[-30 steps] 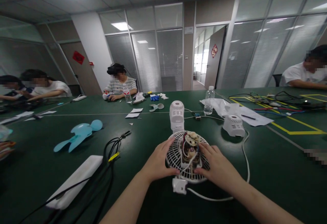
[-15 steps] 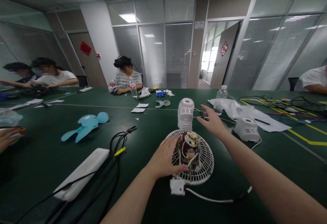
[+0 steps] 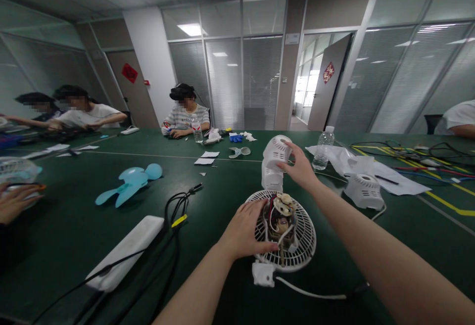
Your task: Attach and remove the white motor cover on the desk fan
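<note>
The white fan grille (image 3: 306, 233) lies on the table in front of me, its exposed motor (image 3: 282, 216) with loose wires facing up. My left hand (image 3: 247, 233) cups the left side of the motor, thumb and fingers apart and pressed on the grille. Beyond the grille, my right hand (image 3: 300, 166) grips a white vented motor cover (image 3: 276, 153) between thumb and fingers. That cover tilts above another white plastic part (image 3: 271, 180); whether they touch I cannot tell. A white box-shaped part (image 3: 263, 274) with a cable sits at the grille's near edge.
Another white vented cover (image 3: 363, 191) stands at right, near a water bottle (image 3: 323, 148), plastic bag and paper. At left lie blue fan blades (image 3: 134, 181), a white power strip (image 3: 126, 253) and black cables (image 3: 178, 201). Another person's hand (image 3: 18, 201) is at the far left.
My right hand has closed on the white motor cover, which now tilts to the right. My left hand stays on the grille. The view has shifted slightly.
</note>
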A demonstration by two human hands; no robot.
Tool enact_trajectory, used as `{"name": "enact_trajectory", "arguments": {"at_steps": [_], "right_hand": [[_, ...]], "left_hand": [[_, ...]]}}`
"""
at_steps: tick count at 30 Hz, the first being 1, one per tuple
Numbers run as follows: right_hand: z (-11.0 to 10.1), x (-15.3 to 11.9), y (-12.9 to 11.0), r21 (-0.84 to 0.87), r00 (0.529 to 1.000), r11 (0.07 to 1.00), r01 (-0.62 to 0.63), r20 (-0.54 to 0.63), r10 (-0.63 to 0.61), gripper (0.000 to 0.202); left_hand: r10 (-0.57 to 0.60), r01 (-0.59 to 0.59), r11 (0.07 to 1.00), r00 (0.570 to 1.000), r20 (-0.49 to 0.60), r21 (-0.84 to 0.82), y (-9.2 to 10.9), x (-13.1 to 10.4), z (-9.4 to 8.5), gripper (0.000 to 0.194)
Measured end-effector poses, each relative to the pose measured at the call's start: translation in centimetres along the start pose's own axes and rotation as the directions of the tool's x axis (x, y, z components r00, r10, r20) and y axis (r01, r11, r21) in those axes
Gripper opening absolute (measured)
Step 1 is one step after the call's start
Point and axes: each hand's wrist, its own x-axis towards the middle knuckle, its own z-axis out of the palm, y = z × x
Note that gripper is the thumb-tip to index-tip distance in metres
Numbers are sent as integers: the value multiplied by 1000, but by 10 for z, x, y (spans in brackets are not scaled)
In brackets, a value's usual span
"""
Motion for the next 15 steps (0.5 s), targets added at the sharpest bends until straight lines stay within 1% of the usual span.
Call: {"name": "enact_trajectory", "arguments": {"at_steps": [2,4,6,8,10,12,15], "right_hand": [[-16,-10,-13,31,998,999,-7,-67,9,72],[-35,-26,-32,88,992,996,-4,-125,15,72],[-55,-48,-52,132,992,991,-6,-127,23,73],[-72,-72,-70,102,997,995,-21,-75,29,75],[-82,-95,-83,9,1000,1000,-26,5,25,77],[-83,-114,-90,-88,996,996,-11,90,19,77],[-74,-134,-89,-152,982,988,-2,185,30,76]], "left_hand": [[8,-8,1000,1000,-7,4,0,0,0,105],[19,-19,1000,1000,-13,6,0,0,0,105],[24,-24,1000,1000,-20,8,0,-1,1,104],[25,-25,1000,999,-35,9,0,-1,2,103],[28,-27,1000,998,-54,11,0,-1,4,104],[30,-29,999,997,-66,14,0,-1,6,106],[27,-26,1000,996,-81,13,2,-2,8,108]]}}
